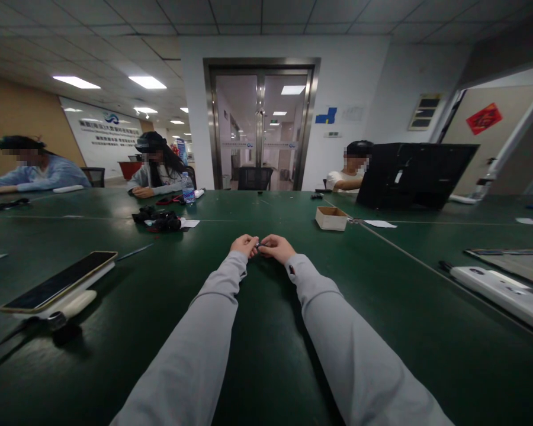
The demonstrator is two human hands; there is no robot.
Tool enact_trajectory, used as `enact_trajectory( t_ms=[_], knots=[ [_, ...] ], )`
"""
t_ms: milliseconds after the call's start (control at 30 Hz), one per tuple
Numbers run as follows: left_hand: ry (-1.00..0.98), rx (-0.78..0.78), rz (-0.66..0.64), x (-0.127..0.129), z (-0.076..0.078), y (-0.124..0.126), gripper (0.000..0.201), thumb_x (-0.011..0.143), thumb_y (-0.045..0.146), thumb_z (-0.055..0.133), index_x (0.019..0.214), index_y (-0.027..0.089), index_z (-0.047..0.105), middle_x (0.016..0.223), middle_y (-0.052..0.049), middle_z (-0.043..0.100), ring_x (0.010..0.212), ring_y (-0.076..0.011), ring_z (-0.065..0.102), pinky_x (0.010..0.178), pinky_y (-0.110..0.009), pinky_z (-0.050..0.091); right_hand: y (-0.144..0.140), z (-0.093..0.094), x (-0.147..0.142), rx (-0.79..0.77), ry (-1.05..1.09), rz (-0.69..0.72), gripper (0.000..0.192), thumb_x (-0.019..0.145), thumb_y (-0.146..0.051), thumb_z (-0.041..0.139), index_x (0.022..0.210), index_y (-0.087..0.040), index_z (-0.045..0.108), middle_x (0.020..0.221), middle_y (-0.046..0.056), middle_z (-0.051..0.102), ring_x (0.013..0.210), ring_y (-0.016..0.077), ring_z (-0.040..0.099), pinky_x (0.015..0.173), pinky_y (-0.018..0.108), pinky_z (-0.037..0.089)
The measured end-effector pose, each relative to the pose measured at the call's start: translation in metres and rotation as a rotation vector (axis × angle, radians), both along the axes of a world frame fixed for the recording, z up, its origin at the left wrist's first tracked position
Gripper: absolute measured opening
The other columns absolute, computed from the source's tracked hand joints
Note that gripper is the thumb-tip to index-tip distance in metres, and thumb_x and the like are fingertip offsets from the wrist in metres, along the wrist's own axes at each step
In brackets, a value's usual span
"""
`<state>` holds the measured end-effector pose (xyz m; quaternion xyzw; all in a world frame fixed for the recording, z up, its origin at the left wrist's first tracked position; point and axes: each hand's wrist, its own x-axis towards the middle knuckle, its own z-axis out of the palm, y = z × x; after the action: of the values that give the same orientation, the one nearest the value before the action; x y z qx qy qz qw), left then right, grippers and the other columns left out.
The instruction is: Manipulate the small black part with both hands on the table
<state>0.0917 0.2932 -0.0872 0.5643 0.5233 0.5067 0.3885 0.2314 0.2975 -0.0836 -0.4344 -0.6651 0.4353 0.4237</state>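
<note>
Grey sleeves [204, 331] point up towards twelve o'clock, and the left hand [244, 245] and right hand [277, 247] meet on one small dark piece [259, 244]!
Look at that pinch: the left takes its nine o'clock side, the right its three, both drawn down narrow around it, so neither is clearly nearer. Its long axis seems to run roughly nine to three, though it's so tiny and half covered that I can't be certain. Touching the green table [137, 355] or just above it? Can't call it! Farther on, a pale box [332, 223] sits at two, well apart; black gear [160, 220] lies at ten, a water bottle [188, 189] beyond it, and way back at twelve, the glass door [288, 133].
</note>
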Motion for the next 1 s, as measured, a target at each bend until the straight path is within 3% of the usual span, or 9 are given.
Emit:
enact_trajectory(
  t_ms=[133,233,433,600,667,767,833,933,1000],
  knots=[
    [0.052,0.072,0.023,-0.003,-0.007,0.006,0.023,0.066,0.035,0.062,0.065,0.015,0.051,0.042,0.006,0.048,0.038,-0.0061,0.043,0.039,-0.017,0.033,-0.002,0.002,-0.007,0.379,-0.392,-0.154,0.017,0.062,-0.03,0.068,0.066,-0.017,0.058,0.065,-0.001,0.06,0.067,0.0146,0.058,0.065,0.027,0.047],
    [0.101,0.09,0.025,-0.005,-0.013,0.011,0.027,0.061,0.037,0.067,0.065,0.015,0.053,0.045,0.005,0.049,0.043,-0.0072,0.046,0.043,-0.018,0.036,-0.007,0.003,-0.011,0.464,-0.478,-0.204,0.01,0.065,-0.025,0.064,0.066,-0.018,0.058,0.071,0.001,0.062,0.074,0.0156,0.059,0.068,0.026,0.045],
    [0.258,0.049,0.046,0.007,-0.01,0.003,0.031,0.069,0.044,0.058,0.084,0.016,0.054,0.055,0.003,0.054,0.046,-0.008,0.05,0.049,-0.02,0.039,-0.016,-0.002,-0.018,0.059,-0.174,-0.157,0.007,0.073,-0.013,0.051,0.079,-0.016,0.053,0.064,0.0,0.059,0.041,0.0092,0.053,0.038,0.019,0.043],
    [0.666,0.01,-0.313,-0.005,0.023,-0.036,0.041,0.077,0.045,0.045,0.109,0.02,0.045,0.066,0.002,0.057,0.05,-0.0109,0.054,0.055,-0.024,0.041,-0.035,0.001,0.005,-0.11,0.053,-0.01,0.016,0.072,-0.016,0.054,0.086,-0.016,0.046,0.063,-0.001,0.059,0.035,0.009,0.052,0.032,0.019,0.042],
    [0.932,0.023,-0.435,-0.029,0.039,-0.057,0.043,0.072,0.044,0.052,0.108,0.02,0.05,0.072,0.0,0.06,0.063,-0.0136,0.057,0.062,-0.025,0.041,-0.051,0.005,0.03,-0.162,0.074,0.079,0.022,0.069,-0.02,0.06,0.085,-0.016,0.046,0.072,0.002,0.061,0.038,0.009,0.054,0.034,0.019,0.044],
    [1.162,-0.044,-0.47,-0.083,0.058,-0.089,0.044,0.07,0.048,0.052,0.105,0.021,0.055,0.086,-0.004,0.061,0.075,-0.0164,0.057,0.066,-0.025,0.041,-0.083,0.012,0.081,-0.208,0.074,0.115,0.029,0.065,-0.028,0.065,0.086,-0.015,0.048,0.086,0.007,0.062,0.048,0.0092,0.058,0.043,0.021,0.049],
    [1.215,-0.082,-0.346,-0.128,0.067,-0.111,0.044,0.071,0.049,0.049,0.105,0.021,0.056,0.09,-0.004,0.062,0.078,-0.0169,0.057,0.068,-0.025,0.041,-0.109,0.02,0.118,-0.22,0.05,0.067,0.035,0.065,-0.034,0.066,0.09,-0.015,0.051,0.093,0.01,0.061,0.052,0.0095,0.058,0.049,0.023,0.051],
    [1.257,-0.18,-0.039,-0.206,0.077,-0.143,0.046,0.069,0.048,0.052,0.106,0.022,0.055,0.097,-0.003,0.063,0.085,-0.0176,0.057,0.074,-0.025,0.04,-0.15,0.031,0.173,-0.26,-0.031,-0.041,0.04,0.063,-0.042,0.067,0.093,-0.017,0.056,0.1,0.012,0.059,0.059,0.0135,0.06,0.057,0.029,0.054],
    [1.263,-0.188,0.112,-0.262,0.078,-0.163,0.051,0.07,0.055,0.047,0.106,0.02,0.056,0.102,-0.002,0.063,0.09,-0.0186,0.057,0.077,-0.026,0.039,-0.176,0.034,0.208,-0.293,-0.112,-0.135,0.038,0.061,-0.045,0.068,0.09,-0.021,0.061,0.095,0.014,0.061,0.059,0.0158,0.06,0.057,0.03,0.053]
  ],
)
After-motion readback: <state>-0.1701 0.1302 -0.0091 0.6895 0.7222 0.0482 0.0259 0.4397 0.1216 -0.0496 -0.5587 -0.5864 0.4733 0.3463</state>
